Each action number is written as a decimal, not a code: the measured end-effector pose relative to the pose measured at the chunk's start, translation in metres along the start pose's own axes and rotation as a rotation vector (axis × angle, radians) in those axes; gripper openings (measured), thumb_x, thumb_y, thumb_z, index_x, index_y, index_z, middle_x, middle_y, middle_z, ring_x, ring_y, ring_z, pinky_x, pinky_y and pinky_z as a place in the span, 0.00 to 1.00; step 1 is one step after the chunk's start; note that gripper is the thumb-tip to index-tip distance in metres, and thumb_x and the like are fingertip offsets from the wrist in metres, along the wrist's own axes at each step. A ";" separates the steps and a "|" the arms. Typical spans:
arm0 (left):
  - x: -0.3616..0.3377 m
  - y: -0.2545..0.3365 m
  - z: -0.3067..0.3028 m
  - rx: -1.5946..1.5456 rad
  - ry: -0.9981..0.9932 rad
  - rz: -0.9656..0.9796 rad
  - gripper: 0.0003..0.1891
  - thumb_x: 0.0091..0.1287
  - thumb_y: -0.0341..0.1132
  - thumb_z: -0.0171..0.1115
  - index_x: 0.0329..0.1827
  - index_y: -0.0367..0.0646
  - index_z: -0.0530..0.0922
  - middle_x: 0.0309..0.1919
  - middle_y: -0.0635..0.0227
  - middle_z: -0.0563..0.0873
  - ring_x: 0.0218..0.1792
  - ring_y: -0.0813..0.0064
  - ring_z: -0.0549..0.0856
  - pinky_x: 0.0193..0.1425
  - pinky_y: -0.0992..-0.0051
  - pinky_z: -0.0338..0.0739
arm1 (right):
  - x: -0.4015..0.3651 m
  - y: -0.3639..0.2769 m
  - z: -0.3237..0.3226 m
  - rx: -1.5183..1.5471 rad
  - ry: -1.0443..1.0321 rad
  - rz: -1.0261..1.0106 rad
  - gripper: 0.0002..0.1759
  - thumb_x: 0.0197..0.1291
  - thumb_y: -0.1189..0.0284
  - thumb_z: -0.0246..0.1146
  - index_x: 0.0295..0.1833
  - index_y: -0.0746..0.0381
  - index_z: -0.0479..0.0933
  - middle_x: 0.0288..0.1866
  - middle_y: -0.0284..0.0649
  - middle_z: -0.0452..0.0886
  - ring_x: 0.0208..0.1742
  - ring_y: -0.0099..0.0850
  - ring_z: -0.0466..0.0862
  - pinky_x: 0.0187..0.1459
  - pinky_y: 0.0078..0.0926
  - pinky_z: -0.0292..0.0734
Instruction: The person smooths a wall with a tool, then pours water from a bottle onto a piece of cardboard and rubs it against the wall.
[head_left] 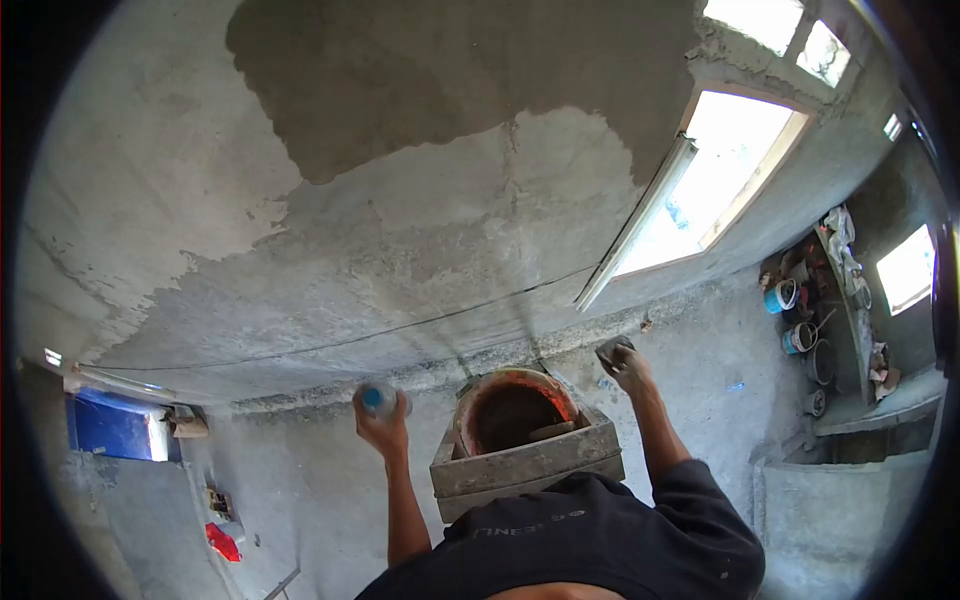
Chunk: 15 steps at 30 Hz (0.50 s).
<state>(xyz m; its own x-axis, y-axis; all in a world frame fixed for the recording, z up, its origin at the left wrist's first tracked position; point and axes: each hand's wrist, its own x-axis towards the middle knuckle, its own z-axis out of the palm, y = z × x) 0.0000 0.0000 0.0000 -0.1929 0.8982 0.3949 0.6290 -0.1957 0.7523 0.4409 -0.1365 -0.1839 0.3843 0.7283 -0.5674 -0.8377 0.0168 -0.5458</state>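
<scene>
At the far left, a flat blue panel (112,428) stands by a bright opening, and a crumpled red item (222,542) lies on the grey concrete floor (315,500). The left hand (383,428) is partly closed, its fingers curled around a clear bottle with a blue top (373,398), held up near the far-left corner of the grey wooden box stand (528,463). Between the hands, a round tub with an orange-red inner wall (563,398) sits within the stand's edges, behind its near edge. Dark material fills its lower part, and a small elongated greyish piece (552,431) lies inside, towards the right. The right hand (630,370), beyond the stand's right edge, is mostly closed, with its fingers gripping a small dark grey block (613,348); its exact material is unclear. Farther right, blue-and-white buckets (781,296) (799,338) stand beside a long grey ledge (846,315).
</scene>
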 end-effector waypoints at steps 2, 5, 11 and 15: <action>-0.036 -0.002 -0.014 0.015 0.005 0.025 0.25 0.48 0.36 0.77 0.48 0.37 0.77 0.43 0.55 0.84 0.45 0.55 0.84 0.51 0.62 0.77 | 0.013 0.000 0.044 -0.073 0.247 0.067 0.04 0.65 0.76 0.53 0.40 0.55 0.73 0.35 0.38 0.77 0.36 0.35 0.81 0.51 0.44 0.82; -0.049 -0.008 -0.029 0.132 0.060 -0.060 0.25 0.47 0.35 0.77 0.47 0.36 0.77 0.42 0.54 0.83 0.44 0.53 0.83 0.50 0.62 0.77 | 0.144 0.046 0.079 0.089 -0.187 0.032 0.09 0.57 0.76 0.59 0.44 0.61 0.77 0.41 0.39 0.81 0.41 0.34 0.82 0.47 0.35 0.81; -0.095 0.003 -0.031 0.176 0.125 -0.056 0.25 0.48 0.31 0.76 0.49 0.35 0.75 0.44 0.53 0.82 0.46 0.51 0.82 0.52 0.61 0.76 | 0.239 -0.015 0.303 0.092 -0.045 -0.281 0.11 0.65 0.76 0.50 0.47 0.67 0.76 0.42 0.51 0.82 0.43 0.46 0.84 0.51 0.48 0.81; -0.104 0.002 -0.026 0.138 0.108 -0.073 0.26 0.48 0.31 0.75 0.50 0.37 0.74 0.44 0.55 0.81 0.45 0.52 0.82 0.51 0.60 0.76 | 0.228 -0.065 0.397 0.171 0.247 -0.353 0.12 0.65 0.74 0.50 0.48 0.66 0.76 0.46 0.46 0.81 0.39 0.42 0.83 0.47 0.40 0.82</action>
<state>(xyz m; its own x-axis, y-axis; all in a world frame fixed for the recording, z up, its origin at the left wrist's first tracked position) 0.0016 -0.1038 -0.0261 -0.3166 0.8591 0.4022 0.7066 -0.0693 0.7042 0.4287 0.3005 -0.0336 0.7213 0.4728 -0.5061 -0.6827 0.3627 -0.6343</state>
